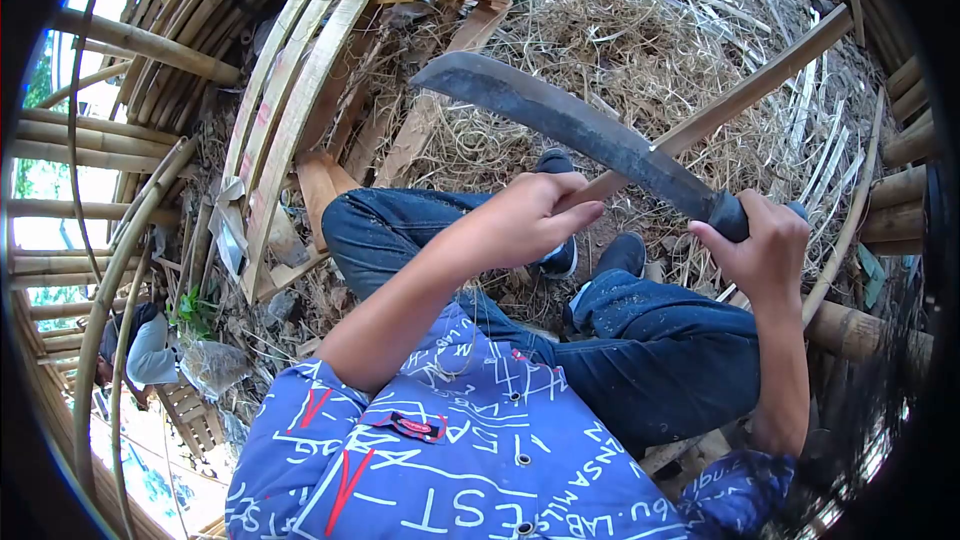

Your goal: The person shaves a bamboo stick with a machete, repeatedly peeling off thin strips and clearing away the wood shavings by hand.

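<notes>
Two bare hands are working above the person's bent legs [670, 350]; the left hand [545, 215] is gripping the near end of a long, narrow strip [765, 77], while the right hand [770, 245] is closing around the dark handle of a large knife [560, 112]; the curved blade is crossing over the strip near the left hand, and the strip's far end is slanting up to the right; pale shavings [625, 30] are covering the ground beyond the feet; a slatted wooden frame [287, 135] is standing to the left; the strip is already looking cut narrow and fairly straight, so its rough shaping is seemingly done; how much paring is remaining, one cannot tell.
</notes>
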